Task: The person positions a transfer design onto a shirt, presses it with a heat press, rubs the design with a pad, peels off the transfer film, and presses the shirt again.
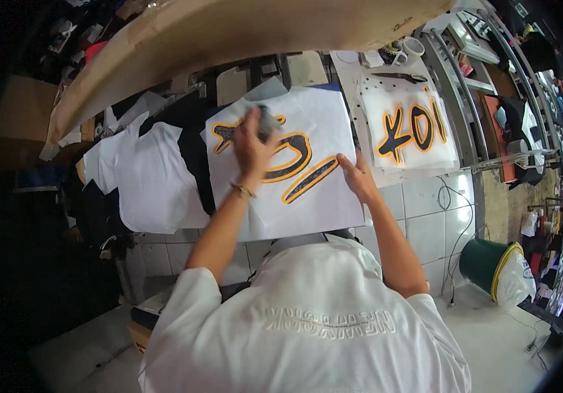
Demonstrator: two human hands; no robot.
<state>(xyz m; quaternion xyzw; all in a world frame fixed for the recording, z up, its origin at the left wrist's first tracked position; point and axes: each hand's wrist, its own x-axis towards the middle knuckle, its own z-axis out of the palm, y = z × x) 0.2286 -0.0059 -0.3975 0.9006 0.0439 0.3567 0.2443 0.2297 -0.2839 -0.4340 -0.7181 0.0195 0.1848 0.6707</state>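
In front of me lies a white sheet with large black shapes outlined in orange. My left hand is over its upper left part, fingers closed round a small dark rounded object. Motion blur hides what kind of object it is. A thin translucent sheet sticks up past the far edge, just beyond that hand. My right hand grips the right edge of the white sheet, thumb on top near the long slanted stroke. Its other fingers are partly hidden by the edge.
To the left lies a white T-shirt beside black cloth. Clear sheets with a black and orange design lie at right, with scissors and a mug beyond. A large tan panel overhangs the far side. A green bucket stands lower right.
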